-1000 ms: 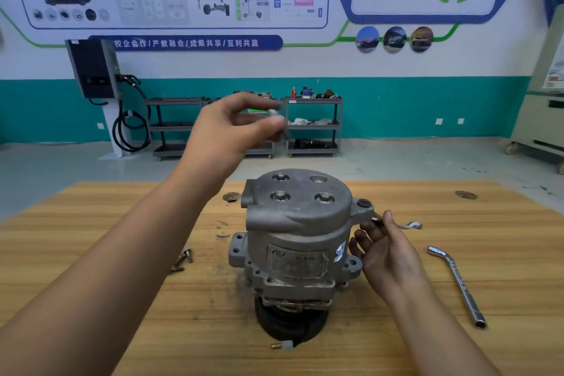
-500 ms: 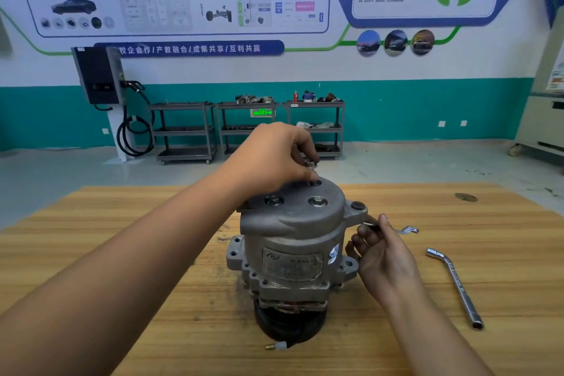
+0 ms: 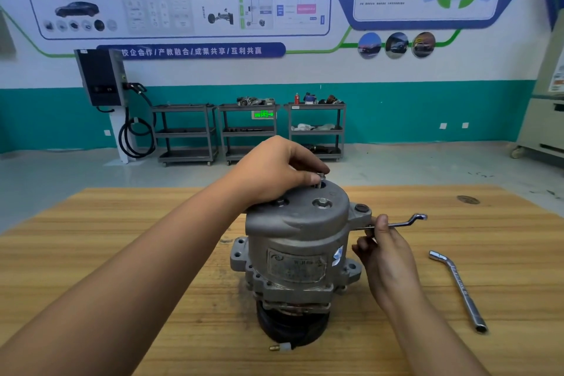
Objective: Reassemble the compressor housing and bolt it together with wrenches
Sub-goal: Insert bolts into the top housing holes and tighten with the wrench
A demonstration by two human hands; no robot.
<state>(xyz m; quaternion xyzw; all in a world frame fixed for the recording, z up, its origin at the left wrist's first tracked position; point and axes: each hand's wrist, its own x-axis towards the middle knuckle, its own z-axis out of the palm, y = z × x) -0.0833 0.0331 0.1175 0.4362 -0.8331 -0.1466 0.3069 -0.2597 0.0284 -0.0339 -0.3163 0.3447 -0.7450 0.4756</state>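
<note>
The grey metal compressor housing (image 3: 297, 241) stands upright on its black pulley in the middle of the wooden table (image 3: 91, 241). My left hand (image 3: 274, 168) rests on the housing's top, fingers pinched on a bolt (image 3: 319, 181) whose shank points down into a far hole. Two other top holes show, one with a bolt head in it. My right hand (image 3: 386, 249) is beside the housing's right flank, holding a thin offset ring wrench (image 3: 403, 222) that sticks out to the right, level with the side lug.
An L-shaped socket wrench (image 3: 457, 287) lies on the table at the right. A small brass-tipped connector (image 3: 280, 347) pokes out by the pulley. A round grommet hole (image 3: 468, 199) sits at the far right of the tabletop. Shelving carts stand against the far wall.
My left hand came down from in front of the shelves to the housing's top and set the bolt at a far hole. My right hand shifted slightly, lifting the ring wrench.
</note>
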